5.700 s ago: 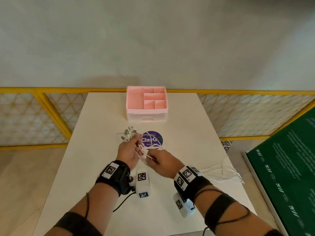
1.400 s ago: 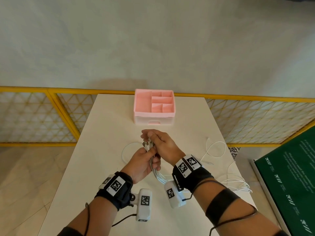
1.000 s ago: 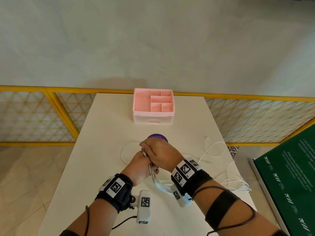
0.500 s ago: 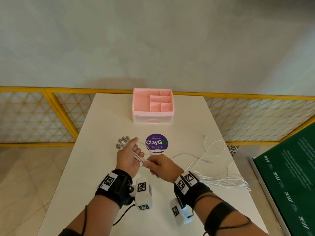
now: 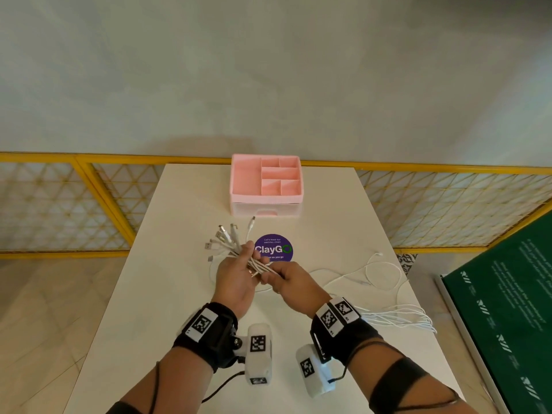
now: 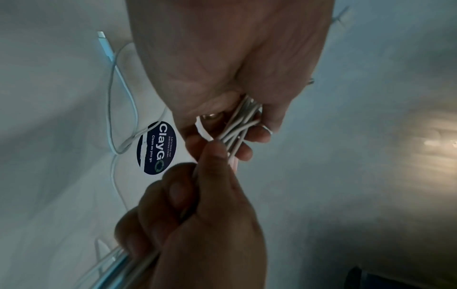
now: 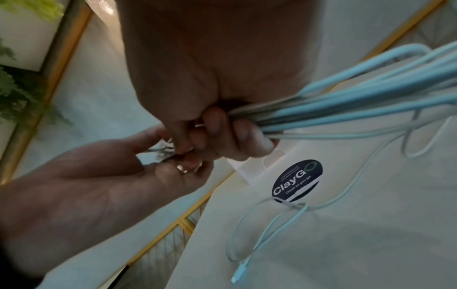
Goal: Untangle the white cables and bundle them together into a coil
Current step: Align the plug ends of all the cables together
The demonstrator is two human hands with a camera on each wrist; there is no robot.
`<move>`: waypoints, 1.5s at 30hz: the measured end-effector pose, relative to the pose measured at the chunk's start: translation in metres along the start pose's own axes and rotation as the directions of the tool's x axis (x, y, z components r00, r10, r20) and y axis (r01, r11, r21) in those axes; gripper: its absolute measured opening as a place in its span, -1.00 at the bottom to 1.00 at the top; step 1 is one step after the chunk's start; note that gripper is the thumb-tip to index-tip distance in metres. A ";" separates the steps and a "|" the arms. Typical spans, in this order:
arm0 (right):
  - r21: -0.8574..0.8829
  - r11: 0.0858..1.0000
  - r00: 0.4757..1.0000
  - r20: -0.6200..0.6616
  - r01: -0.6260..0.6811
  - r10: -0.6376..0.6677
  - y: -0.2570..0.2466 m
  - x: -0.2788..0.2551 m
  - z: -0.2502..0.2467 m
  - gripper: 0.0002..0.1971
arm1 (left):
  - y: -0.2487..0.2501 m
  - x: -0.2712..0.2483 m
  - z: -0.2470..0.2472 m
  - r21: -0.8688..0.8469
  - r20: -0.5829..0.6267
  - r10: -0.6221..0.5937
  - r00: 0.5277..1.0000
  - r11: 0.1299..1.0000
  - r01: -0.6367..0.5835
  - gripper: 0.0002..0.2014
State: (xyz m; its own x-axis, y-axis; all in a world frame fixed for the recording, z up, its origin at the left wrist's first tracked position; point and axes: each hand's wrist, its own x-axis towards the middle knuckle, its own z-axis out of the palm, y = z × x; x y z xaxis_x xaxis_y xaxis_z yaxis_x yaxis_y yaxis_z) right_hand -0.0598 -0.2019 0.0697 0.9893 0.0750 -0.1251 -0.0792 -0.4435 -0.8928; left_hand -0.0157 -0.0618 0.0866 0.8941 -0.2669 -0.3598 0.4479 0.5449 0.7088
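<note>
Several white cables are gathered into one bundle. My left hand grips it just below the plug ends, which fan out up and to the left. Close on the right, my right hand is curled round the same bundle. The strands run on behind that hand and hang over the table's right edge. One loose cable loops on the table. In the left wrist view my left fingers pinch the cables. In the right wrist view my right fingers clamp the strands.
A pink compartment organiser stands at the far end of the white table. A purple ClayGo sticker lies just beyond my hands. A yellow lattice railing runs behind, and a green board stands to the right.
A second ago my right hand lay over my left above the sticker. It has since drawn back to the right along the bundle, and the plug ends now fan out from my left hand.
</note>
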 end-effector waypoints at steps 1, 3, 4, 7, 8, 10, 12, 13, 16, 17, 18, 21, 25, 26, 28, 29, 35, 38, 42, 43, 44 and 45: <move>0.021 1.000 1.000 -0.008 -0.003 0.003 -0.001 0.000 0.002 -0.74 | -0.003 -0.001 0.002 0.017 -0.002 0.001 1.000 1.000 -0.001 -0.80; 0.042 0.999 0.998 -0.051 -0.020 0.023 -0.003 -0.002 0.006 -0.72 | -0.009 -0.002 0.008 0.037 -0.026 -0.004 1.000 0.999 0.005 -0.82; 0.045 0.999 0.997 -0.074 -0.024 0.028 -0.002 -0.003 0.008 -0.72 | -0.010 -0.002 0.011 0.047 -0.039 -0.009 0.999 0.999 0.011 -0.81; 0.022 1.000 0.997 -0.073 -0.003 0.004 0.004 -0.010 0.015 -0.75 | -0.009 -0.002 0.016 0.057 -0.067 -0.016 0.998 0.998 0.020 -0.73; -0.004 1.000 0.998 -0.058 -0.002 0.002 0.004 -0.012 0.014 -0.76 | -0.008 -0.002 0.018 0.040 -0.077 -0.021 0.997 0.999 0.024 -0.72; -0.114 0.993 1.000 -0.004 -0.027 0.027 0.003 -0.015 0.003 -0.68 | -0.006 -0.003 0.019 0.002 -0.085 -0.015 0.996 1.000 0.015 -0.71; -0.276 0.958 0.992 0.072 -0.081 0.105 0.007 -0.018 -0.016 -0.53 | 0.000 -0.004 0.018 -0.018 -0.086 -0.005 0.996 1.000 0.004 -0.70; -0.350 0.930 0.982 0.108 -0.110 0.156 0.012 -0.018 -0.026 -0.47 | 0.002 -0.003 0.017 -0.022 -0.092 -0.006 0.996 1.000 0.004 -0.70; -0.481 0.849 0.946 0.109 -0.218 0.305 0.029 -0.024 -0.057 -0.43 | 0.010 0.002 0.011 -0.018 -0.119 -0.001 0.993 1.000 -0.001 -0.69; -0.501 0.825 0.937 0.074 -0.260 0.340 0.036 -0.026 -0.067 -0.46 | 0.013 0.004 0.010 -0.015 -0.123 0.006 0.992 1.000 -0.008 -0.68; -0.516 0.802 0.929 0.030 -0.301 0.368 0.043 -0.029 -0.076 -0.49 | 0.017 0.006 0.009 -0.012 -0.123 0.018 0.992 1.000 -0.019 -0.67; -0.565 0.718 0.895 -0.089 -0.406 0.436 0.070 -0.044 -0.108 -0.52 | 0.028 0.012 0.005 -0.007 -0.126 0.057 0.990 0.998 -0.058 -0.68; -0.625 0.604 0.858 -0.240 -0.495 0.454 0.096 -0.076 -0.147 -0.57 | 0.040 0.018 -0.008 0.010 -0.173 0.095 0.980 0.995 -0.095 -0.69; -0.645 0.581 0.858 -0.266 -0.497 0.439 0.097 -0.082 -0.155 -0.60 | 0.039 0.018 -0.010 0.008 -0.181 0.093 0.979 0.996 -0.093 -0.69; -0.711 0.509 0.867 -0.313 -0.485 0.387 0.095 -0.089 -0.170 -0.65 | 0.034 0.020 -0.012 0.011 -0.205 0.081 0.975 0.997 -0.081 -0.68; -0.711 0.489 0.858 -0.354 -0.505 0.372 0.095 -0.093 -0.180 -0.68 | 0.031 0.021 -0.012 0.012 -0.220 0.073 0.973 0.997 -0.072 -0.68; -0.611 0.399 0.723 -0.641 -0.684 0.257 0.090 -0.130 -0.240 -0.77 | 0.023 0.025 -0.019 -0.097 -0.225 -0.019 0.974 0.995 -0.003 -0.65; -0.496 0.521 0.653 -0.738 -0.695 0.169 0.090 -0.147 -0.256 -0.71 | 0.022 0.024 -0.024 -0.139 -0.220 -0.045 0.974 0.990 0.014 -0.65; -0.450 0.519 0.656 -0.679 -0.727 0.329 0.120 -0.159 -0.244 -0.79 | 0.029 0.027 -0.026 -0.207 -0.228 -0.064 0.972 0.978 0.016 -0.65; -0.441 0.502 0.644 -0.671 -0.745 0.367 0.131 -0.161 -0.236 -0.80 | 0.030 0.027 -0.025 -0.208 -0.227 -0.060 0.972 0.978 0.012 -0.65; -0.409 0.491 0.617 -0.676 -0.769 0.404 0.143 -0.162 -0.229 -0.80 | 0.031 0.026 -0.023 -0.206 -0.222 -0.053 0.974 0.979 0.007 -0.64; -0.363 0.476 0.575 -0.689 -0.801 0.442 0.153 -0.163 -0.220 -0.79 | 0.032 0.026 -0.020 -0.203 -0.217 -0.047 0.975 0.979 0.002 -0.64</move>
State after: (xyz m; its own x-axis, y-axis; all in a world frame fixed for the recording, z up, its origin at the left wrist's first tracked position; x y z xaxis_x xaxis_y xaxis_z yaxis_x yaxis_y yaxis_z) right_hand -0.2065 -0.4787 0.0493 0.6180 -0.7680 -0.1682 -0.7857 -0.5955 -0.1678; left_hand 0.0212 -0.0357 0.0880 0.8495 -0.1135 -0.5152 0.4385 0.6948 0.5701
